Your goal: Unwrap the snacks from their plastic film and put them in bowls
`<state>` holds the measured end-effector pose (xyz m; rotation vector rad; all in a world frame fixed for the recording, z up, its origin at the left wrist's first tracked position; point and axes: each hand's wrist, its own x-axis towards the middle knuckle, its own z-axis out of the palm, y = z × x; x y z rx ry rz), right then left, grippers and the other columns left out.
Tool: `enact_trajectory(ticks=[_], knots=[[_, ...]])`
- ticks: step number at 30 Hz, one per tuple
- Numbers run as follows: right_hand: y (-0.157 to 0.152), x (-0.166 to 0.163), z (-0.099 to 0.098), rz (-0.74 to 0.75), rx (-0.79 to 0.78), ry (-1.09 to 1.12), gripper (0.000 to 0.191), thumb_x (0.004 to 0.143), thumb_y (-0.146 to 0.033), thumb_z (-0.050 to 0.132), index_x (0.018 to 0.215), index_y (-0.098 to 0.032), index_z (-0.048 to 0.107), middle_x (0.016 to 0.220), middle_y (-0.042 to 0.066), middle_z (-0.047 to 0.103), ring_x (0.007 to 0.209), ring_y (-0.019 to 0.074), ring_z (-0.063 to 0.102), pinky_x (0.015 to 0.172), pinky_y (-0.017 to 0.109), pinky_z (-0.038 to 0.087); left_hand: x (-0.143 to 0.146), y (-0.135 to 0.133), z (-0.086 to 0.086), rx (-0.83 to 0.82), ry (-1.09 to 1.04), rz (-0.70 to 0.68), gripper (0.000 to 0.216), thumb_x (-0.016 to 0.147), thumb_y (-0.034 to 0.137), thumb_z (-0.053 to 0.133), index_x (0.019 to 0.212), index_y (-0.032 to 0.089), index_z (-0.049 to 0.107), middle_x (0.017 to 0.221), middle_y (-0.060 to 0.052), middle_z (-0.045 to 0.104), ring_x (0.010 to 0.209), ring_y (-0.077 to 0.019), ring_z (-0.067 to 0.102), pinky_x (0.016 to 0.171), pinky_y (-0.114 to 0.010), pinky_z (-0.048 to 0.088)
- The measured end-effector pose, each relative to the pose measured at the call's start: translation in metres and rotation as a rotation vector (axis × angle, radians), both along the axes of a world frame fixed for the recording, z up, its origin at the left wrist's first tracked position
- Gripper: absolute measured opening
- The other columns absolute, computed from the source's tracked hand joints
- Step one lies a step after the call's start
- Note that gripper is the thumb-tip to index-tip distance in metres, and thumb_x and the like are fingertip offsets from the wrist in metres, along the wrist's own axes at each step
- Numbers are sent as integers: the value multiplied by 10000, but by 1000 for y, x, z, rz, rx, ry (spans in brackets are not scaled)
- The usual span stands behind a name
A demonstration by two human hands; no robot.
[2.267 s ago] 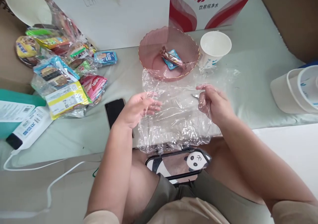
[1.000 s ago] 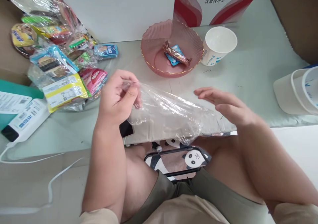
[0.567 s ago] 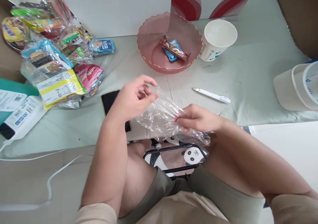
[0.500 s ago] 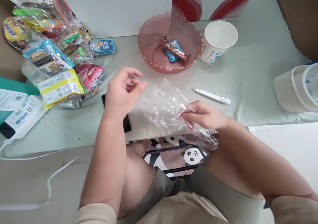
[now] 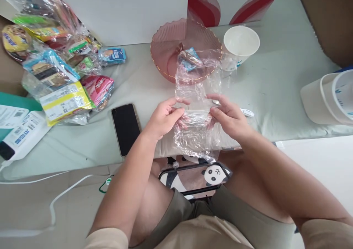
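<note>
A clear, crinkled plastic bag [image 5: 195, 118] is stretched between my two hands over the table's front edge. My left hand [image 5: 167, 117] pinches its left side, and my right hand [image 5: 228, 117] grips the right side between thumb and fingers. The far end of the bag overlaps the front of a pink fluted bowl [image 5: 164, 59] with a gold rim. Inside the bowl lie a blue packet [image 5: 189, 56] and a brown-wrapped bar, partly veiled by the plastic. A white cutter [image 5: 247, 112] is mostly hidden behind my right hand.
Left of my hands lies a black phone [image 5: 126, 129]. Packaged snacks [image 5: 66, 100] are heaped at the left, near a teal-and-white box [image 5: 16, 105]. A white paper cup [image 5: 241, 45] stands beside the bowl; white bins [image 5: 317, 98] are at the right. Behind stands a red-and-white carton [image 5: 205, 6].
My left hand has moved right and down and taken hold of the bag. The bag is now spread between both hands, reaching over the bowl. The phone has come into fuller view.
</note>
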<state>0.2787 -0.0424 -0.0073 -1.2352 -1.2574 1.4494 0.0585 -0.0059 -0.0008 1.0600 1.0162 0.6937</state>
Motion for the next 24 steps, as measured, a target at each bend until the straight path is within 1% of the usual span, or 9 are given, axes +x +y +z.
enact_trajectory(ticks=[4, 7, 12, 14, 16, 19, 20, 22, 24], knots=[[0, 7, 7, -5, 194, -33, 177, 925, -426, 693, 971, -262, 740, 720, -14, 679, 650, 137, 660, 670, 311, 565, -5, 2, -4, -11, -84, -6, 173, 807, 348, 758, 924, 225, 729, 704, -5, 744, 516, -151, 678, 506, -265, 532], [-1, 11, 9, 44, 258, -129, 208, 907, -368, 670, 765, -251, 767, 839, 41, 717, 808, 179, 678, 814, 363, 554, -5, 4, -5, 0, -130, 24, 199, 771, 388, 739, 738, 192, 743, 725, -43, 747, 610, -168, 707, 584, -284, 569], [-2, 10, -3, 22, 283, -96, 395, 973, -431, 504, 778, -240, 788, 965, 77, 730, 908, 215, 677, 885, 406, 523, 1, 8, -7, 71, -45, 91, 416, 853, 535, 636, 672, 182, 763, 695, -72, 735, 654, -173, 674, 629, -289, 548], [-2, 4, -7, -48, 267, -157, 319, 949, -436, 587, 745, -226, 713, 913, 63, 700, 887, 200, 664, 885, 394, 521, 2, 7, -9, 161, 34, 86, 243, 804, 411, 740, 729, 184, 777, 730, -48, 736, 652, -144, 643, 625, -260, 520], [-1, -3, -7, -137, 209, -156, 189, 820, -372, 771, 875, -242, 646, 914, 26, 675, 846, 178, 654, 824, 360, 535, 1, 5, -10, 214, 41, 52, 127, 734, 262, 792, 840, 194, 779, 830, -29, 748, 710, -137, 661, 647, -244, 525], [1, -10, -4, -158, 45, 24, 635, 674, -303, 881, 1200, -297, 525, 954, -11, 684, 765, 155, 655, 712, 319, 551, -3, 4, -7, 198, -37, 52, 335, 689, 189, 800, 1011, 231, 720, 1058, -34, 746, 894, -187, 740, 718, -266, 580], [1, -12, -3, -133, -16, 63, 682, 668, -294, 885, 1235, -291, 506, 921, -19, 687, 731, 146, 651, 689, 309, 550, -4, 3, -5, 187, -65, 84, 426, 680, 193, 815, 1083, 256, 691, 1113, -33, 738, 938, -202, 755, 740, -275, 592], [2, -12, -1, -101, -85, 77, 568, 690, -287, 872, 1153, -251, 546, 812, -35, 668, 677, 129, 634, 670, 293, 543, -6, 4, -2, 137, -115, 134, 604, 667, 233, 861, 1216, 313, 621, 1157, -23, 735, 950, -212, 774, 770, -287, 602], [3, -12, -1, -118, -69, 80, 412, 723, -309, 853, 1009, -228, 567, 762, -38, 650, 680, 123, 637, 687, 289, 551, -6, 4, -2, 58, -142, 95, 639, 656, 285, 898, 1225, 296, 608, 1086, -30, 758, 901, -214, 778, 773, -297, 609]])
